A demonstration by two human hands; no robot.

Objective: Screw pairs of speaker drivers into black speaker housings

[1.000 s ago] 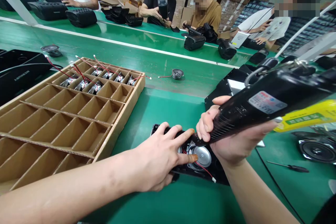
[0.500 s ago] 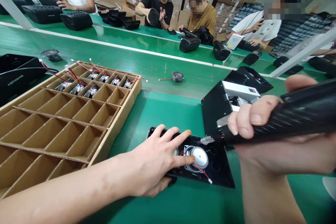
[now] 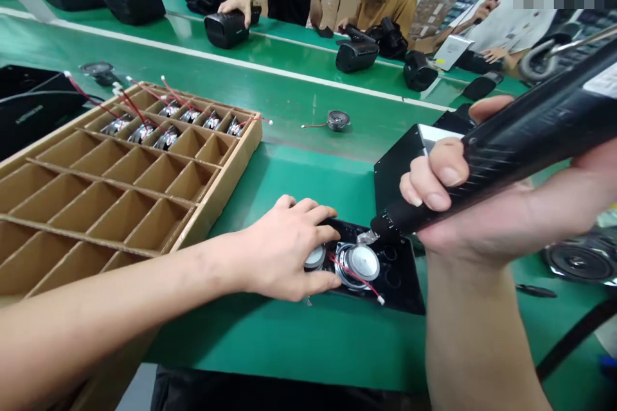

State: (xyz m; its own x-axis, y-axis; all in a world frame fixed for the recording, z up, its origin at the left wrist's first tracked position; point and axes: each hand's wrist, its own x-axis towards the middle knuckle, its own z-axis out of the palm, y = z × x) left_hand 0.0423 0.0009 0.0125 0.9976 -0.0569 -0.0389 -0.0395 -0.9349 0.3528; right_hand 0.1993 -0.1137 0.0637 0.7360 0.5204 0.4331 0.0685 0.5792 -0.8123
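My left hand (image 3: 284, 244) lies over the left end of a black panel (image 3: 402, 282) on the green bench, its fingers curled down beside a small round speaker (image 3: 359, 262) with red wires seated in the panel. My right hand (image 3: 482, 205) grips a black electric screwdriver (image 3: 525, 141), whose tip rests at the panel's upper edge just above the speaker.
A cardboard divider tray (image 3: 159, 205) holding several small speakers in its far cells sits to the left. A loose speaker (image 3: 337, 119) lies on the belt. A black box (image 3: 400, 167) stands behind the panel. A larger speaker (image 3: 581, 260) lies to the right. Other people work across the belt.
My left fingers have curled from flat on the panel to arched beside the speaker. The screwdriver tip has come down closer to the speaker. The view has tilted down.
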